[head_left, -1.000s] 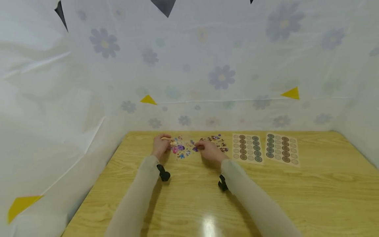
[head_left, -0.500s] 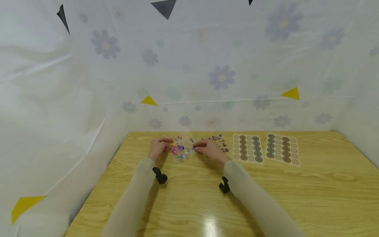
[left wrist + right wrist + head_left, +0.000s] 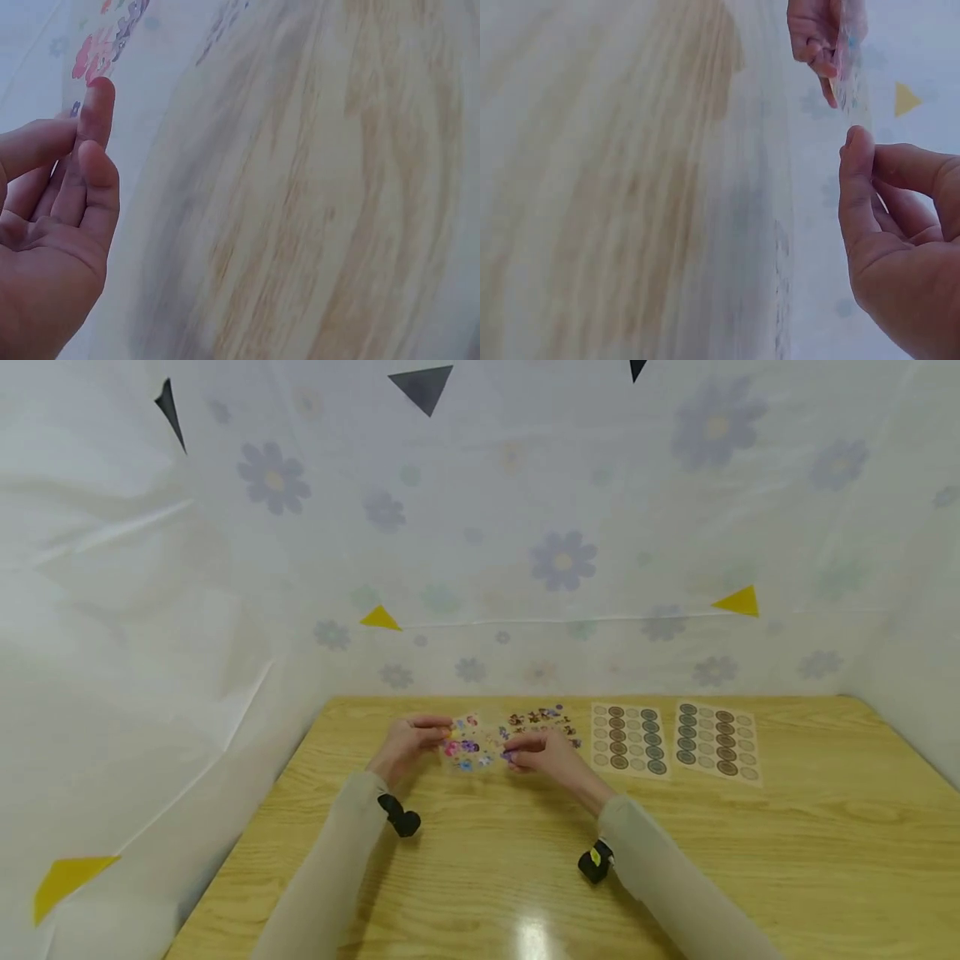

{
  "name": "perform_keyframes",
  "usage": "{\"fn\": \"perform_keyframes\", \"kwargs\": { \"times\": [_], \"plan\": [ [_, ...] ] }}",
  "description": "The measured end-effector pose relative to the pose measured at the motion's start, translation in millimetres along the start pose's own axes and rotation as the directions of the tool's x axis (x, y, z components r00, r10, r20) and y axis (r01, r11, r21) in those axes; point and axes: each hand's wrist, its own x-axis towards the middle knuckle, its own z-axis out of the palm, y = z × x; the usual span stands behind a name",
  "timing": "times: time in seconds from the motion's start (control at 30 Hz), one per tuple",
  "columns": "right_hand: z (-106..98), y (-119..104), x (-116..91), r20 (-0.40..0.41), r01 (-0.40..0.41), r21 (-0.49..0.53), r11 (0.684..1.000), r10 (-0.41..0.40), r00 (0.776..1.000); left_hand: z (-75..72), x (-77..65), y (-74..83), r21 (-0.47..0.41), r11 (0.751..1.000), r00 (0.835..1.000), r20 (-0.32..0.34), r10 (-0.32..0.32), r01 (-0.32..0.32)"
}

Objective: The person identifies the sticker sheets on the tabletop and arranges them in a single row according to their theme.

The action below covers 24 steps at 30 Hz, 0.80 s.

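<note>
A clear sticker sheet (image 3: 468,748) with small pink, purple and blue figures is held up by both hands, off the table. At its left edge my left hand (image 3: 408,747) pinches it between thumb and fingers; the left wrist view shows the hand (image 3: 60,217) below the pink figures. My right hand (image 3: 553,760) pinches the opposite edge. In the right wrist view, that hand (image 3: 900,225) has thumb and forefinger together, and the sheet appears nearly edge-on. Behind the right hand, a second sticker sheet (image 3: 540,718) with brown and purple figures lies on the table, partly covered.
Two cream sheets with rows of round stickers lie to the right: a nearer one (image 3: 628,739) and a farther one (image 3: 718,742). The wood-grain table (image 3: 480,877) meets a white flowered curtain (image 3: 480,652) at its back edge.
Both hands have lifted the clear sticker sheet from near the tabletop and brought it slightly closer. The right hand has moved back toward me, uncovering more of the second sheet.
</note>
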Motion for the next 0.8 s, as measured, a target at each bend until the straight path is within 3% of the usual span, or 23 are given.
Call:
{"fn": "perform_keyframes", "kwargs": {
  "times": [0.3, 0.43, 0.63, 0.8],
  "plan": [
    [-0.4, -5.4, -42.5, 0.014, 0.078, -0.114, 0.99, -0.077, 0.997, 18.2, -18.3, 1.6, -0.064, 0.998, 0.996, 0.089, -0.003, 0.008],
    [2.3, -8.3, -58.4, -0.013, 0.078, -0.182, 0.98, -0.082, 0.997, 27.9, -25.8, 0.7, -0.134, 0.991, 0.996, 0.083, 0.014, -0.003],
    [2.9, -13.1, -77.7, 0.03, 0.059, -0.094, 0.994, -0.057, 0.998, 39.5, -37.5, -0.5, -0.179, 0.983, 0.999, 0.031, 0.036, -0.03],
    [4.0, -13.1, -88.9, 0.049, 0.034, -0.047, 0.998, -0.032, 0.998, 45.2, -46.6, 0.4, -0.088, 0.995, 0.999, 0.023, 0.044, -0.042]
  ]
}}
